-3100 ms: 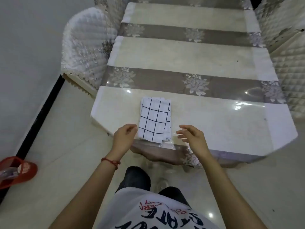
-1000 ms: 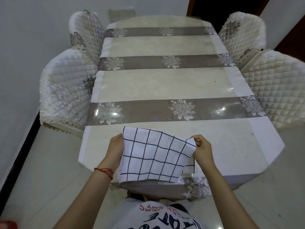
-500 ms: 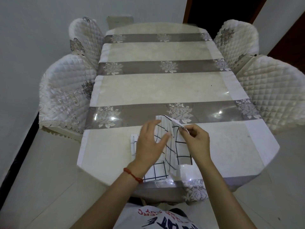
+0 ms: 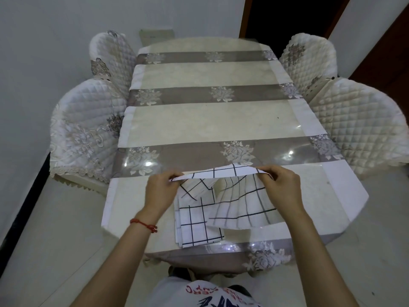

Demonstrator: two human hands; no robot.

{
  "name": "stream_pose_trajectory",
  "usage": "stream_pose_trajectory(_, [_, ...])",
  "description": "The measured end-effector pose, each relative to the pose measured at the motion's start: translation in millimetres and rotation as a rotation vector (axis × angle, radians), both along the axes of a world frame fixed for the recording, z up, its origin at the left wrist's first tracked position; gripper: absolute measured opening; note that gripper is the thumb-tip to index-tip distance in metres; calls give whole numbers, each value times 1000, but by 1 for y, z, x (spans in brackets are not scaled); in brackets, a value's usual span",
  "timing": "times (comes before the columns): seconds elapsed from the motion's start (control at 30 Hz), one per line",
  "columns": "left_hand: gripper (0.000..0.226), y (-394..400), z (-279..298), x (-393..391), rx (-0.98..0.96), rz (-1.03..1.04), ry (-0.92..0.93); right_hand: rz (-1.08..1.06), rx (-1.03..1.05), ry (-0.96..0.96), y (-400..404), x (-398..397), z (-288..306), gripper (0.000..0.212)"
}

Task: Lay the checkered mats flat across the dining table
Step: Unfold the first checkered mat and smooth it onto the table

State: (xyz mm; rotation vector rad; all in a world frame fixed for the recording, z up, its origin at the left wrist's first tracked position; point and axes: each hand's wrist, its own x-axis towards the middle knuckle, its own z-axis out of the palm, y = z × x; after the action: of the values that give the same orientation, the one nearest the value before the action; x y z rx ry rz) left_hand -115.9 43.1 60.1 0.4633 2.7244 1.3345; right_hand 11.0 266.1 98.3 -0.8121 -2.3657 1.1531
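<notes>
Both of our hands are raised over the near end of the table. Our left hand pinches one upper corner of a checkered mat and our right hand pinches the other, so the mat hangs between them, half opened and still creased, its lower edge brushing the table. Below and between the hands, the folded stack of remaining mats lies flat near the table's front edge.

To do this step well, we should draw the hands wider apart until the top edge is taut, carry the mat clear of the stack, then lower it so the far edge lands first and no fold gets trapped underneath.

Half a second ago the hands were close together over the stack, peeling the mat open; now they are spread wide and the mat is lifted.
</notes>
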Motion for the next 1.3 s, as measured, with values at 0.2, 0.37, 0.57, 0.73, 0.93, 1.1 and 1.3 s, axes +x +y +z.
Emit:
stream_pose_trajectory(0.2, [19,-16,31,-29,290,-28,-220,-22,133,-63,28,1,13,11])
stream_pose_trajectory(0.37, [33,-17,41,-53,534,-18,-582,58,11,-103,51,-10,24,14])
stream_pose_trajectory(0.57, [47,-14,22,-76,436,59,-729,111,-129,-230,69,-37,-1,24])
stream_pose_trajectory(0.73, [34,-8,-22,-69,330,193,-805,38,110,-435,56,-44,-61,29])
stream_pose_trajectory(0.93, [28,-13,-75,-67,385,399,-865,407,191,-298,-41,-36,-91,56])
stream_pose_trajectory(1.1, [20,-1,-61,-68,509,434,-974,787,237,-278,-108,-26,-112,89])
stream_pose_trajectory(1.3, [21,5,-57,-75,644,513,-1049,723,582,-159,-129,-21,-127,92])
